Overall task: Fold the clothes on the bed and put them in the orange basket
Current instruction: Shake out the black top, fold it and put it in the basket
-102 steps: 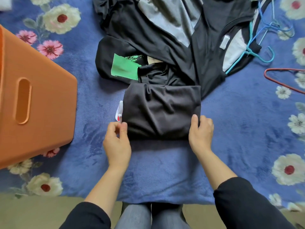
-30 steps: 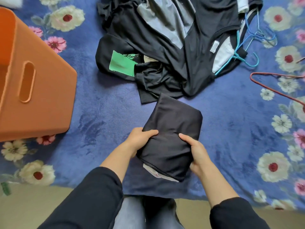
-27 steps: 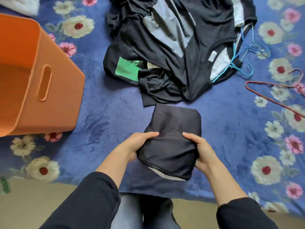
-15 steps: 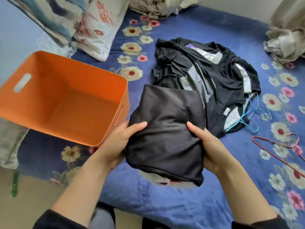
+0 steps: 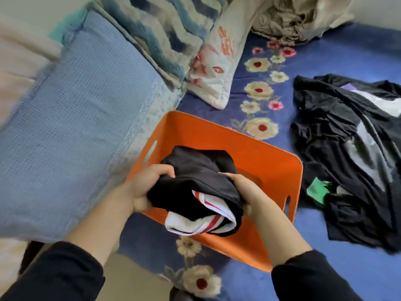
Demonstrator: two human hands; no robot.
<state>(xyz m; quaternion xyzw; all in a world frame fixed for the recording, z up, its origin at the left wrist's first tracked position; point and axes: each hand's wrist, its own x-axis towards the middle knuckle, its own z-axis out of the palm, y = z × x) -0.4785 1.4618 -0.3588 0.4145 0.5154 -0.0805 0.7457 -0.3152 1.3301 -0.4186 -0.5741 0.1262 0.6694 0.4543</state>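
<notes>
Garment (image 5: 196, 178) lengthwise away, over orange basket (image 5: 260, 153)

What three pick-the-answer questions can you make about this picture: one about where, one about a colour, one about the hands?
1. Where is the folded black garment?
A) on a pillow
B) over the orange basket
C) on the floor

2. What colour are the stripes on its white part?
A) red
B) yellow
C) blue

3. What are the left hand and right hand doing?
A) lying flat on the bed
B) both gripping the garment
C) only one holding it

Answers:
1 B, it is held above the basket's open top.
2 A, red stripes show at the near end.
3 B, each hand curls round one side.
</notes>
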